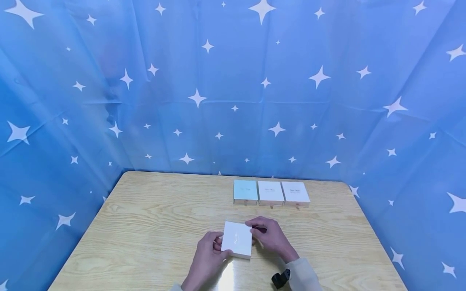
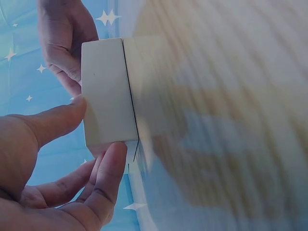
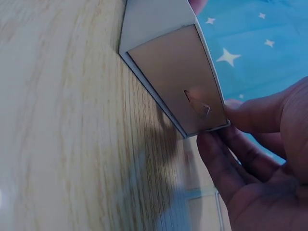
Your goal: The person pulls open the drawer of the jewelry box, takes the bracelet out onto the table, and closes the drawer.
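Note:
A small white box [image 1: 236,240] with faint lettering on its lid lies flat on the wooden table, near the front middle. My left hand [image 1: 207,256] grips it at the left, thumb on the near corner and fingers along the far part of that side. At the far right corner, my right hand [image 1: 271,236] pinches the box between thumb and fingers. The right wrist view shows a brownish drawer front [image 3: 178,77] set in the box's right side, with a small ribbon tab [image 3: 204,109] sticking out. The drawer is closed.
Behind the hands stands a row of similar boxes: a light blue box [image 1: 245,190], a white box [image 1: 271,191] and another white box [image 1: 295,191]. A blue curtain [image 1: 233,121] with white stars surrounds the table [image 1: 145,226] at the back and sides.

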{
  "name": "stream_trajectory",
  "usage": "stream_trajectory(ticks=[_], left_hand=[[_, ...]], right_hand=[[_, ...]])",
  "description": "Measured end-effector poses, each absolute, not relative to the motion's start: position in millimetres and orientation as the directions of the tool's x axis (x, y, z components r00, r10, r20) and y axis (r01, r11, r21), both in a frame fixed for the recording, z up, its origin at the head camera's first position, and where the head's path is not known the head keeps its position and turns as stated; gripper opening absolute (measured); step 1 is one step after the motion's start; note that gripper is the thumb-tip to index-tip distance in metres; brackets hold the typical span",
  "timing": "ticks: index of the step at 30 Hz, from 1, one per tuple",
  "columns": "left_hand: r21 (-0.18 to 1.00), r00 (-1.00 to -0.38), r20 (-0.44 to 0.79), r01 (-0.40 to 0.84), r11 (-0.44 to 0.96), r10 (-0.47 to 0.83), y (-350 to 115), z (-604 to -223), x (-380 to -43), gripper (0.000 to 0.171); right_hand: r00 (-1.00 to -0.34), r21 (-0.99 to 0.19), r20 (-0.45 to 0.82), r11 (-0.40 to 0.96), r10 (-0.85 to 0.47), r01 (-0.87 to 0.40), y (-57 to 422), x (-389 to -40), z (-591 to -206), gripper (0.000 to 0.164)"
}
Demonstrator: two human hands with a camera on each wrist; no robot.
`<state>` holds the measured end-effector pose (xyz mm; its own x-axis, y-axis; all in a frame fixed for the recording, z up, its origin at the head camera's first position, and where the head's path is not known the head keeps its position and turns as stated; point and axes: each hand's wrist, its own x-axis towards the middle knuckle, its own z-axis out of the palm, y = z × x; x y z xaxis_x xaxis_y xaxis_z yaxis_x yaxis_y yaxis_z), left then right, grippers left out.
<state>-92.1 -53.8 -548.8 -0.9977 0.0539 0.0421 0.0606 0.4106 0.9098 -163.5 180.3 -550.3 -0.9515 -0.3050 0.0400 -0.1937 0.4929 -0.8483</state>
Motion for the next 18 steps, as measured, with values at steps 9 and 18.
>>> stream_trajectory(ticks=[9, 18], left_hand=[[0.888, -0.995, 0.065, 0.092, 0.450, 0.075, -56.0, -550.6, -94.0, 0.055], [0.798, -0.988, 0.034, 0.116, 0.591, 0.148, -63.2, -543.9, -103.4, 0.071]], right_hand=[[-0.945, -0.862, 0.044, 0.465, -0.326, -0.200, 182.9, -164.2, -550.6, 0.022], [-0.958, -0.826, -0.028, 0.546, -0.284, -0.138, 186.8, -166.5, -548.3, 0.028]])
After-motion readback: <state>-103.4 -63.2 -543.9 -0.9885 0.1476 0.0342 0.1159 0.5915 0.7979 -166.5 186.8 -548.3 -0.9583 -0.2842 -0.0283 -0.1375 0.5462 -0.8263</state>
